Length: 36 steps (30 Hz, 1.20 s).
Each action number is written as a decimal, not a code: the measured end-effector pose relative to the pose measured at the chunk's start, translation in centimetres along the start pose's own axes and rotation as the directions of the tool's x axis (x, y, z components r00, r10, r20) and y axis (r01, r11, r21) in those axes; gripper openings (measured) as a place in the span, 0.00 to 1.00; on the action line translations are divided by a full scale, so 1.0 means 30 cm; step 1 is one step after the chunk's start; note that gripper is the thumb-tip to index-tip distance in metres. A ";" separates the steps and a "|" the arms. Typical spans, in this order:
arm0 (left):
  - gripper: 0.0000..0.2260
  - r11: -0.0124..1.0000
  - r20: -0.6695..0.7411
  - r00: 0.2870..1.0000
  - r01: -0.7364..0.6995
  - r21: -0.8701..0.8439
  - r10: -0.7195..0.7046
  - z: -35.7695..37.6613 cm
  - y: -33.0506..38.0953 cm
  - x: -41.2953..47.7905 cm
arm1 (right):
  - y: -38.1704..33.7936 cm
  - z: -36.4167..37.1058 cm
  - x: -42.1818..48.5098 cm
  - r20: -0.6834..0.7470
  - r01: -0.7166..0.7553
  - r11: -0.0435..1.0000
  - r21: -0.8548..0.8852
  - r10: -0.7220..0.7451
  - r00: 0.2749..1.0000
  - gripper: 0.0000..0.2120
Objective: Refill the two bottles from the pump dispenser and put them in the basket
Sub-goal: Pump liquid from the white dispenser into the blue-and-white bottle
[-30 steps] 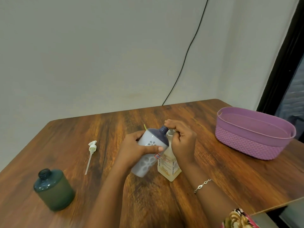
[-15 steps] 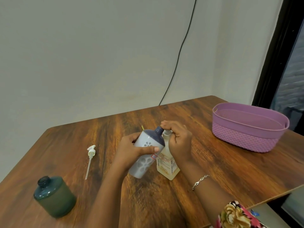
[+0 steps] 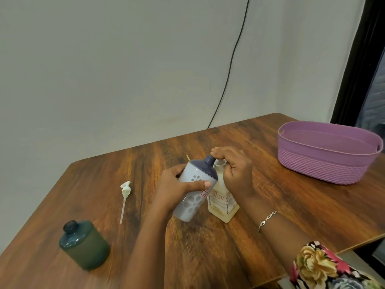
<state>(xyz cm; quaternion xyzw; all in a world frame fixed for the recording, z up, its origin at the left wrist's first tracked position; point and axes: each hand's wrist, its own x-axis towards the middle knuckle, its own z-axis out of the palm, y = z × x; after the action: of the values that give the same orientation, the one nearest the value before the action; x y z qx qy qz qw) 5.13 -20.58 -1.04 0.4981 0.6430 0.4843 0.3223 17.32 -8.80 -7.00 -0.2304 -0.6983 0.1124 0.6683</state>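
With the grey flowered bottle (image 3: 194,189) gripped tilted by the left hand (image 3: 174,187) above the desk (image 3: 291,207), its neck should be kept beneath the spout while the pump dispenser (image 3: 221,202) is pressed steadily by the closed right hand (image 3: 235,172).

table (image 3: 291,205): brown wood | cable (image 3: 233,59): black, down the wall (behind table) | bracelet (image 3: 267,220): silver

Two refill bottles, grey-blue (image 3: 195,189) and green (image 3: 84,245), one pump dispenser (image 3: 221,202), one loose pump head (image 3: 125,189), one basket (image 3: 325,163).
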 end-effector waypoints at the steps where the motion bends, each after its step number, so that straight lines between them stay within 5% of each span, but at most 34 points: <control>1: 0.14 1.000 0.000 1.000 0.000 -0.007 0.000 0.001 0.000 0.001 | 0.002 -0.001 -0.003 0.004 0.000 1.000 0.003 0.000 1.000 0.18; 22: 0.12 0.998 0.027 1.000 -0.004 -0.056 0.006 -0.009 -0.008 -0.003 | -0.027 -0.008 0.026 0.044 -0.019 1.000 -0.010 0.019 0.999 0.19; 30: 0.13 0.999 0.029 0.999 -0.015 -0.036 0.016 -0.018 -0.003 0.009 | -0.027 -0.002 0.032 0.027 0.096 0.980 -0.172 -0.093 0.995 0.16; 36: 0.14 0.999 0.021 1.000 0.001 -0.048 0.000 -0.005 -0.023 0.009 | -0.012 0.000 0.005 0.025 0.019 0.997 -0.073 -0.017 1.000 0.18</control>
<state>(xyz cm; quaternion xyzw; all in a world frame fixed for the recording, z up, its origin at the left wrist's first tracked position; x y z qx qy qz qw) 4.70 -20.40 -1.63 0.4949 0.6280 0.4943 0.3410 17.25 -9.05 -6.69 -0.2470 -0.7122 0.0833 0.6518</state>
